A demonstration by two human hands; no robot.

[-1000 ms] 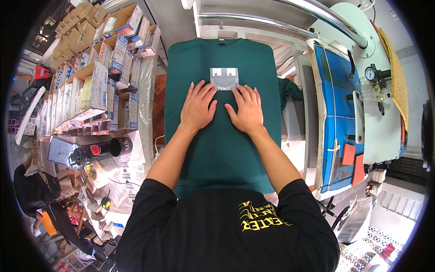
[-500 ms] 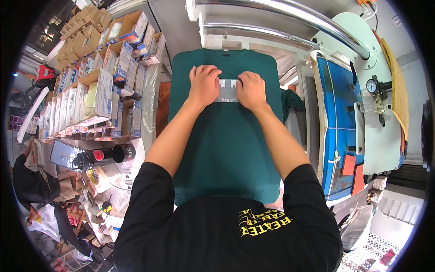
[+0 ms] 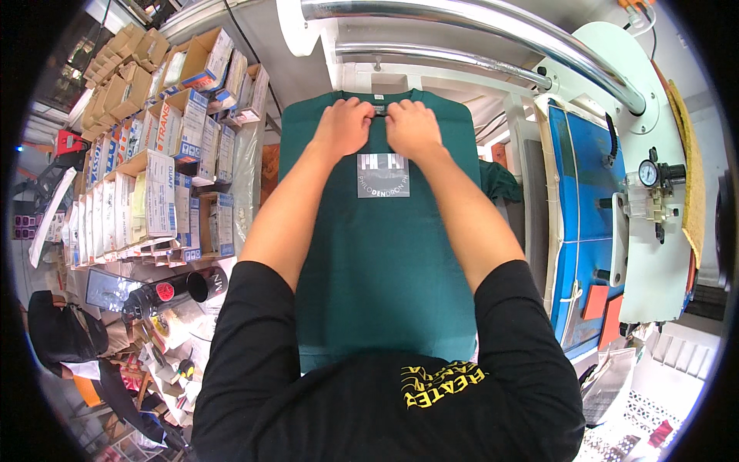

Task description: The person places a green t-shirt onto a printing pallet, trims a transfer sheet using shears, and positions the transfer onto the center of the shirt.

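The green shirt [image 3: 385, 269] lies spread flat, reaching the covered board's far edge. Left hand [image 3: 344, 127] and right hand [image 3: 413, 128] sit beyond the clear printed sheet [image 3: 383, 177], curled fingers apparently pinching the collar [image 3: 378, 103] from both sides, perhaps keeping it straight.

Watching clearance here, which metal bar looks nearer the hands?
The thinner-looking lower bar, beyond the green shirt; the thicker-looking upper bar shows above it, farther off.
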